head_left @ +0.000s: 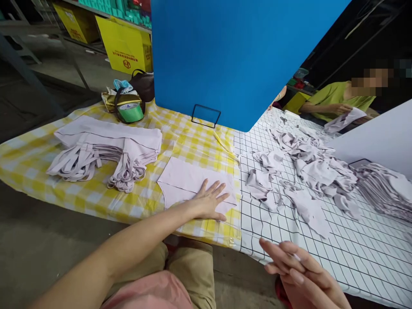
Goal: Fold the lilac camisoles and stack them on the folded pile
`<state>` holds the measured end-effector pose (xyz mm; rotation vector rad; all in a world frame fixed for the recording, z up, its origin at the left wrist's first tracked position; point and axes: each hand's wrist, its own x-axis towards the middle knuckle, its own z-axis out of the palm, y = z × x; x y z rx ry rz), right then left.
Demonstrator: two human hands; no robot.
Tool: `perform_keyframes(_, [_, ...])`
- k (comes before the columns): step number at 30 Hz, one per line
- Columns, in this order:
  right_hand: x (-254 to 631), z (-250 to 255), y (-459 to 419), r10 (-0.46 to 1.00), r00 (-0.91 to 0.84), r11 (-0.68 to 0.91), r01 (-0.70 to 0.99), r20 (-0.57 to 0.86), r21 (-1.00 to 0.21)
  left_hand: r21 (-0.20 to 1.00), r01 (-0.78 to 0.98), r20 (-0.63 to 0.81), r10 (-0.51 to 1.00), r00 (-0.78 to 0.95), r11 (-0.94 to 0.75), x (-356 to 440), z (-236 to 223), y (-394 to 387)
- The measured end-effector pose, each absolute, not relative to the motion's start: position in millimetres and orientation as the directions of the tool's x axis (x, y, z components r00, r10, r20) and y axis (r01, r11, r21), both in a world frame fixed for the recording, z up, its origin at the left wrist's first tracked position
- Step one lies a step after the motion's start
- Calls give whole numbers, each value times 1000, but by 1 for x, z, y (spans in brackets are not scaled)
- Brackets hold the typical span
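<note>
My left hand (210, 201) lies flat with fingers spread, pressing on a pale lilac fabric piece (180, 180). That piece is laid out on the yellow checked cloth, and a seam line runs across it. Over the table's front edge, to the right, my right hand (302, 268) is raised with thumb and fingers brought together. A tiny white bit shows between those fingers, too small to name. Left of the flat piece is a neat stack of lilac garments (109, 141) with straps (125, 171) hanging in loops toward me.
A blue board (219, 60) stands upright behind the fabric, with a wire stand (206, 116) at its foot. Tape rolls (131, 112) sit at the back left. Loose lilac pieces (315, 171) and a folded pile (383, 189) cover the white grid cloth. A person (341, 103) handles fabric across the table.
</note>
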<state>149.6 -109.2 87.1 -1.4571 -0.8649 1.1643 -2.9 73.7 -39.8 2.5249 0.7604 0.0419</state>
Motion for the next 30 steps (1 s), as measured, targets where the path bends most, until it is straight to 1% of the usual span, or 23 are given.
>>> perform_keyframes(2, [144,91,-100,946,276,-140,-121,-168,-983,472,505,-102,525,845,-723,-3,-40,73])
perform_keyframes(5, [139,87,-86,947,300,-91,-82,-112,-992,476,499,-85,527,845,-724,-2,-43,73])
perform_keyframes(8, [138,80,-75,934,348,-100,40,-79,-994,501,481,-57,527,848,-719,-4,-47,74])
perform_keyframes(11, [138,76,-69,938,340,-138,192,-66,-972,576,412,20,516,857,-707,-8,-41,72])
perform_keyframes(13, [138,75,-65,945,327,-138,326,-26,-935,656,366,100,556,825,-661,-12,-27,66])
perform_keyframes(15, [137,72,-61,945,322,-103,454,56,-885,735,315,186,625,758,-601,-16,-7,56])
perform_keyframes(17, [135,67,-56,945,306,-68,522,113,-850,781,250,252,656,712,-572,-19,13,45])
perform_keyframes(19, [132,60,-52,952,293,-93,542,84,-835,801,204,282,656,700,-563,-21,28,37])
perform_keyframes(22, [126,51,-47,946,323,-164,551,28,-818,821,210,264,680,684,-531,-21,35,30])
perform_keyframes(24, [122,48,-46,938,344,-182,564,29,-805,836,238,234,713,660,-494,-21,33,29])
perform_keyframes(26, [118,46,-45,946,325,-186,577,14,-795,856,240,214,737,641,-457,-20,28,29])
perform_keyframes(30, [114,44,-44,970,241,-158,560,-23,-813,938,141,157,748,645,-318,-23,23,28])
